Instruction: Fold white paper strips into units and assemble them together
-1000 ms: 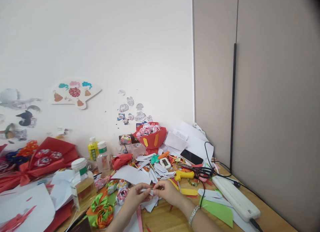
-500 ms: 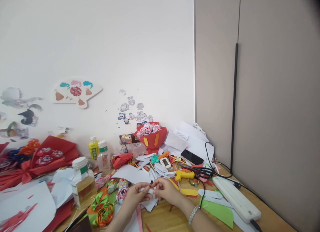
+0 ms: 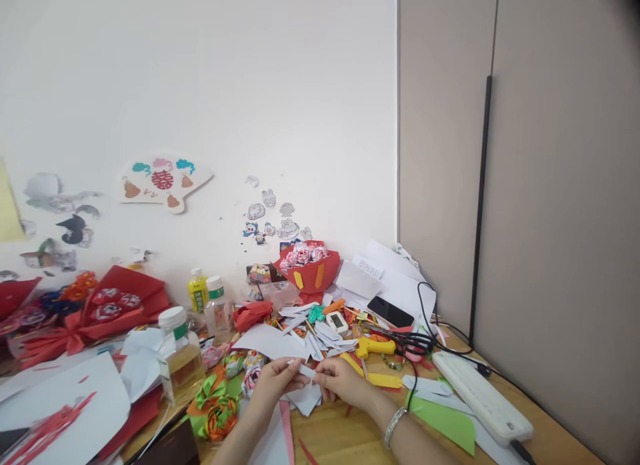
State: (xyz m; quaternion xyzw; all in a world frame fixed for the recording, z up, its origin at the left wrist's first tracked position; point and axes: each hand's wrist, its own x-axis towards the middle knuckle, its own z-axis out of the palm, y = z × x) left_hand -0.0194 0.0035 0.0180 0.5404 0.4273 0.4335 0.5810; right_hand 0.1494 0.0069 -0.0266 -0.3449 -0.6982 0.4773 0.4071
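Observation:
Between my two hands is a small strip of white paper (image 3: 307,371). My left hand (image 3: 279,383) pinches its left end with thumb and fingers. The right end sits in the closed fingers of my right hand (image 3: 336,381), which has a silver bracelet at the wrist. Just below the hands lie white paper pieces (image 3: 306,399). Left of my left hand are green and orange folded paper flowers (image 3: 216,411) and a pink-and-white one (image 3: 251,378). A yellow hot glue gun (image 3: 375,347) rests beyond my right hand.
A jar of amber liquid (image 3: 184,368) stands at left, with a red-wrapped bouquet (image 3: 318,277) at the back. Black cables (image 3: 417,345) run to a white power strip (image 3: 483,395) at right. A phone (image 3: 391,312) lies on papers.
The view has shifted slightly, so things sit a little farther right. My hands have drawn a bit apart, and more of the white strip shows between them.

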